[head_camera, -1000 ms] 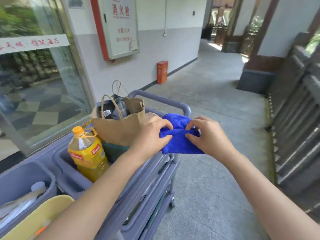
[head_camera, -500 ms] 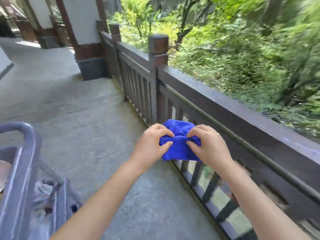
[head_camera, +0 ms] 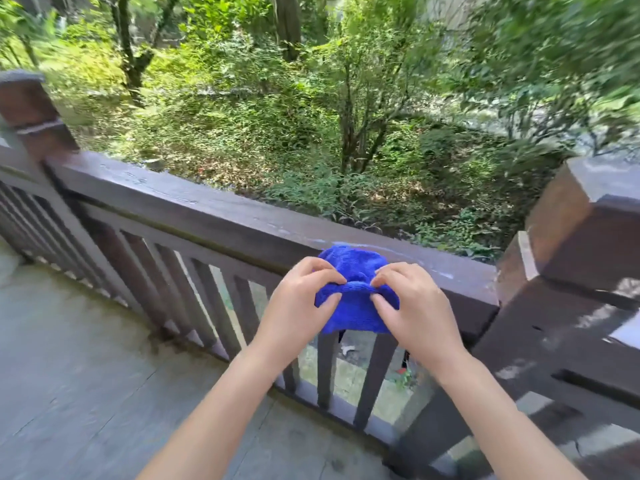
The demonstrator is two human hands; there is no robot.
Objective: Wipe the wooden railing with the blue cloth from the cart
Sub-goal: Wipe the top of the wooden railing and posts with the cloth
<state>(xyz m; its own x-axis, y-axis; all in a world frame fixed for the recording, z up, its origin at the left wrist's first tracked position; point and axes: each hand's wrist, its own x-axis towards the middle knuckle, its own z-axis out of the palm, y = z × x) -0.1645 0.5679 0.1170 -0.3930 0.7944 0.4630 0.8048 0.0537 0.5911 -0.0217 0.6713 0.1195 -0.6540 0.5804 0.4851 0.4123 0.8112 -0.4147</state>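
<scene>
The blue cloth is bunched between both hands in the middle of the view. My left hand pinches its left side and my right hand pinches its right side. The cloth's far edge lies over or just in front of the top rail of the dark wooden railing; I cannot tell if it touches. Pale dusty streaks mark the rail top beside the cloth. The cart is out of view.
A thick square post stands right of my hands and another post at the far left. Vertical balusters run below the rail. Grey stone floor lies at lower left. Trees and undergrowth fill the slope beyond.
The view has swung from the cart to face the railing. Both hands kept hold of the blue cloth and carried it up to the top rail.
</scene>
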